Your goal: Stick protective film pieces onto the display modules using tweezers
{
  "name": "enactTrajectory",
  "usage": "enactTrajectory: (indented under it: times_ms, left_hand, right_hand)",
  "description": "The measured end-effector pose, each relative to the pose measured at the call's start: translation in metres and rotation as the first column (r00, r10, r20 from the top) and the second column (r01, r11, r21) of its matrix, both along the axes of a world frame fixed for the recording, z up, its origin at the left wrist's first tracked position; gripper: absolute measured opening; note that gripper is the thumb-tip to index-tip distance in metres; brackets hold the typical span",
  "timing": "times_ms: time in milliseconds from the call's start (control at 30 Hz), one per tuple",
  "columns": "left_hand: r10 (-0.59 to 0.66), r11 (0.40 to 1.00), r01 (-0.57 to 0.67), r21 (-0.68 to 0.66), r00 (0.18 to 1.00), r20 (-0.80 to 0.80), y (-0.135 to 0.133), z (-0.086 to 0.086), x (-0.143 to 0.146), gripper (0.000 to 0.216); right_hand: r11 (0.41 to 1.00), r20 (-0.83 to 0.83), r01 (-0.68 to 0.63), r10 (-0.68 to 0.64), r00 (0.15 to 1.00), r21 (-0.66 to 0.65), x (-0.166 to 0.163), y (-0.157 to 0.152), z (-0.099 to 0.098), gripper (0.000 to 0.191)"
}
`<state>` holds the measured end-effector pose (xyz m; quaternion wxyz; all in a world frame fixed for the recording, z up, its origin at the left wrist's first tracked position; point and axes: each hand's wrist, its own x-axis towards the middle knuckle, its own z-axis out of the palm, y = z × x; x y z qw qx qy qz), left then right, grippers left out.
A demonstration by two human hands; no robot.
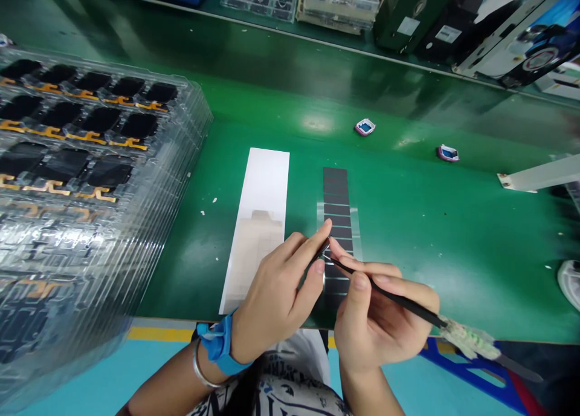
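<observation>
My left hand (281, 289), with a blue strap and a bangle at its wrist, pinches a small dark flat piece (319, 250) between thumb and fingers; the hand covers much of it. My right hand (385, 313) grips a slim black tool like tweezers (408, 306), its tip touching or very close to that piece. Pale tape wraps the tool's rear end, where a flat metal blade sticks out. Under both hands lies a strip of black rectangular stickers (336, 183) on clear backing. Left of it is a long white sheet (267, 180) with a greyish translucent film on its lower half.
Stacked clear trays (181, 138) of small black screens with orange flex cables fill the left side. Two small watch-like cases (365, 127) (448, 153) lie toward the back of the green table (408, 222). A shelf above bears boxes (338, 5). A white bracket (544, 173) stands right.
</observation>
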<state>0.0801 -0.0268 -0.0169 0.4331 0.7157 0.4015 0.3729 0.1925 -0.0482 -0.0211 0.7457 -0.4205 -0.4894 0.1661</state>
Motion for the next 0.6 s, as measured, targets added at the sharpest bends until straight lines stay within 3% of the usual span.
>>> enactTrajectory:
  times_ms: [300, 600]
  left_hand:
    - [0.013, 1.0, -0.013, 0.004, 0.999, -0.052, 0.0, -0.0007, 0.0003, 0.046]
    - [0.002, 1.0, -0.002, -0.011, 1.0, -0.018, -0.0004, -0.0003, 0.0, 0.045]
  right_hand:
    - [0.999, 0.031, 0.03, -0.031, 0.999, 0.037, 0.0019, 0.0027, 0.002, 0.032]
    - [0.998, 0.101, -0.053, 0.048, 0.994, 0.045, 0.0064, -0.0007, 0.0008, 0.037]
